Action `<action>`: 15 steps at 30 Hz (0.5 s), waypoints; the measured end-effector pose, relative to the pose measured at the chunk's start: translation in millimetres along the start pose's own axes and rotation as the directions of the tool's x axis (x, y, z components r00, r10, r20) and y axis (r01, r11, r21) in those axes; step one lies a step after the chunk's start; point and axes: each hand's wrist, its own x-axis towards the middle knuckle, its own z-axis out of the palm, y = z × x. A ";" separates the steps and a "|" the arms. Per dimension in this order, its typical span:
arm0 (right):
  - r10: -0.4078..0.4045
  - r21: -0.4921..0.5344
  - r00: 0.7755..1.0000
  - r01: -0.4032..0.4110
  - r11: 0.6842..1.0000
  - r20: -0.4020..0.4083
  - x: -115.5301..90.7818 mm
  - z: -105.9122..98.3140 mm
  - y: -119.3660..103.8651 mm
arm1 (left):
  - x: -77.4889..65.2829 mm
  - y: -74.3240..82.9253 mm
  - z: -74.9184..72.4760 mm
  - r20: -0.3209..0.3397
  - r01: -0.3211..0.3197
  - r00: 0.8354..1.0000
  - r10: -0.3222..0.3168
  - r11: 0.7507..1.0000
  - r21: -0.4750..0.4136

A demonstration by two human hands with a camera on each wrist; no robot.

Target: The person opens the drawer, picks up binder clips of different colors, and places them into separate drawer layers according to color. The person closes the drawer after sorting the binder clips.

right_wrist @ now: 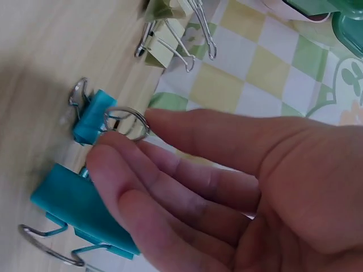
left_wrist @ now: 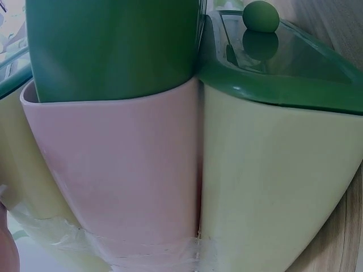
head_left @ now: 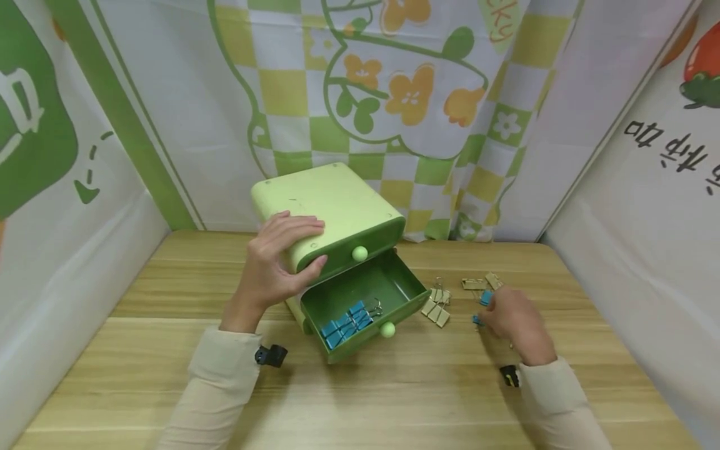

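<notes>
L hand (head_left: 275, 262) rests on a corner of the lt. green drawer unit (head_left: 332, 206): fingers close together on top, thumb spread apart, on the front edge. Upper drawer (head_left: 374, 240) is pushed in; lower drawer (head_left: 349, 290) is pulled out, w/ blue clips (head_left: 347, 324) in its front L part.

R hand (head_left: 514, 322) is low over the table (head_left: 439, 400), thumb & index tips pinching the wire loop of a sm. blue clip (right_wrist: 93, 118); can't tell if the clip touches the wood. Lg. blue clip (right_wrist: 85, 209) is just beside it, by the fingers; contact unclear. Gold clips (head_left: 436, 306) lie btwn drawer & R hand, near the drawer's R side; more gold clips (head_left: 475, 284) just beyond the hand. Checked curtain (head_left: 349, 144) hangs behind the unit.
</notes>
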 end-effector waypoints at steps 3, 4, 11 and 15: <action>0.005 -0.009 1.000 -0.005 1.000 -0.001 1.8 2.9 1.3 | -0.6 0.4 0.3 0.001 0.001 1.000 -0.001 1.000 -0.002; 0.000 -0.013 1.000 0.000 1.000 -0.002 2.0 3.3 1.5 | -0.7 0.4 0.5 -0.001 0.001 1.000 -0.001 1.000 -0.004; -0.019 -0.002 0.999 0.019 1.000 0.030 1.4 4.8 0.0 | -0.1 0.0 0.4 -0.001 -0.002 1.000 0.002 1.000 -0.004; -0.039 0.005 0.999 0.039 0.999 0.029 1.5 5.2 -0.3 | 0.0 -0.5 0.6 -0.004 -0.003 1.000 0.003 1.000 -0.004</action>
